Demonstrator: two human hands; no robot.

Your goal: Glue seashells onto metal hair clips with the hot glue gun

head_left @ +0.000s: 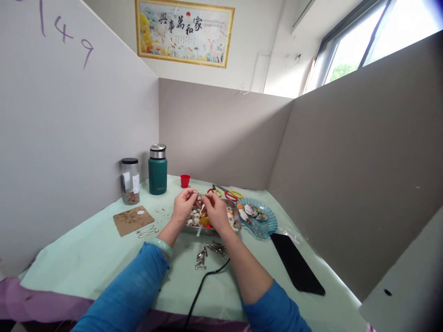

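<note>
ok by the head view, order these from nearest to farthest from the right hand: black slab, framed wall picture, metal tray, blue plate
Starting from the right hand:
1. metal tray, right beneath the hand
2. blue plate, to the right, beside the tray
3. black slab, farther right and closer to the person
4. framed wall picture, up beyond the table

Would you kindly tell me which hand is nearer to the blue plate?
The right. The right hand is a little to the left of the blue plate; the left hand is farther left, beyond the right hand.
</note>
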